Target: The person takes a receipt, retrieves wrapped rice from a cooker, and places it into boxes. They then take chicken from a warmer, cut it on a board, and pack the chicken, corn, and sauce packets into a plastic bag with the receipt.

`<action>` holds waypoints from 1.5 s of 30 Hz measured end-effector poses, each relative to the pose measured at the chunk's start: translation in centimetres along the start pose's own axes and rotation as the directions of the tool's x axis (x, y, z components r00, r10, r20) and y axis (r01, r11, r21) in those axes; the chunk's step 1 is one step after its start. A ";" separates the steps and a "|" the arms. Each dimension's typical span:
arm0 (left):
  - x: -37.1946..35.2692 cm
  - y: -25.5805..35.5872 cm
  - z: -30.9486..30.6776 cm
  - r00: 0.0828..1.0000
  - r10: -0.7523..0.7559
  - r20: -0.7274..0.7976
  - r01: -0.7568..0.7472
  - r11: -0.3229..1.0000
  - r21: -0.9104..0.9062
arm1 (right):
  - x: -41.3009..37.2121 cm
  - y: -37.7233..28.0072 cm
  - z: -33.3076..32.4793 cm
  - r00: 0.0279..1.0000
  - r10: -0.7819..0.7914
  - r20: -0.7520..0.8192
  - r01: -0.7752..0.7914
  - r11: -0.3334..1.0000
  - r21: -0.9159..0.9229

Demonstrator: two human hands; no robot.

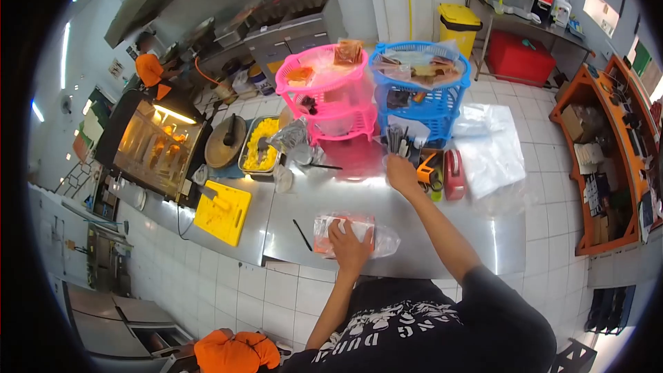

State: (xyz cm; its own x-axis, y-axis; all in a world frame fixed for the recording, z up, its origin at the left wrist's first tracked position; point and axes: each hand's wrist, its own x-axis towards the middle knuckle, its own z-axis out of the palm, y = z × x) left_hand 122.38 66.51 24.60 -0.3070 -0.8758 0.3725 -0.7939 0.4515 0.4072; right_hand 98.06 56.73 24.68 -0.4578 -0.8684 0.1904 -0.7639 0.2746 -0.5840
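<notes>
My left hand [349, 243] lies on an orange-and-white box [364, 225] wrapped in a clear plastic bag [388, 242], its fingers spread over the top. The bag's loose end trails to the right. My right hand [400, 171] is closed at a bunch of dark, slender utensils [396, 139] standing below the baskets; what its fingers hold is hidden. Beside it are an orange tape dispenser [427, 164] and a red stapler-like object [454, 174]. A thin black stick [302, 234] rests left of the box.
A pink basket [338, 124] and a blue basket [450, 107] stand at the back. Clear plastic bags [487, 141] lie right. Leftward are a tray of yellow food [249, 163], a yellow cutting board [238, 215] and a lit display case [152, 141]. Two orange-shirted people [148, 69] are nearby.
</notes>
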 end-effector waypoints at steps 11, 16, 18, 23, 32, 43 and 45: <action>-0.3 0.1 -1.6 0.998 -0.063 0.023 0.063 0.998 -0.024 | 3.6 1.3 3.6 0.987 -0.123 0.099 0.121 0.992 0.023; -0.7 -0.2 -0.5 0.995 -0.094 0.034 0.093 0.995 0.048 | -0.7 -6.0 -3.7 0.991 -0.077 -0.105 0.106 0.949 0.298; -0.6 -0.1 -1.3 0.994 -0.102 0.049 0.101 0.995 0.026 | -4.4 -11.6 -9.8 0.998 -0.044 -0.048 0.063 0.855 0.514; -0.5 0.0 -2.2 0.995 -0.090 0.037 0.089 0.996 0.011 | -12.0 -13.4 -6.6 0.890 -0.267 0.370 -0.022 0.785 0.619; -1.4 -1.4 -7.5 0.958 -0.278 0.073 0.285 0.950 -0.125 | -15.8 -9.1 -1.1 0.791 -0.444 0.421 0.392 0.896 0.210; 3.1 -3.3 -12.8 0.918 -0.388 -0.080 0.352 0.892 -0.283 | -15.2 -10.0 0.0 0.748 -0.317 0.584 0.382 0.924 0.012; 4.5 -0.6 -15.4 0.928 -0.371 -0.025 0.337 0.868 -0.365 | -15.4 -9.3 1.0 0.739 -0.423 0.524 0.491 0.871 0.010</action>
State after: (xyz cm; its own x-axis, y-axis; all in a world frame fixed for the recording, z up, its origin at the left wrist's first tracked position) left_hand 129.50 64.90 38.87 0.0225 -0.9763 0.2153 -0.6013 0.1588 0.7831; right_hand 112.73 67.13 26.37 0.2229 -0.9745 -0.0254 -0.8856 -0.1915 -0.4232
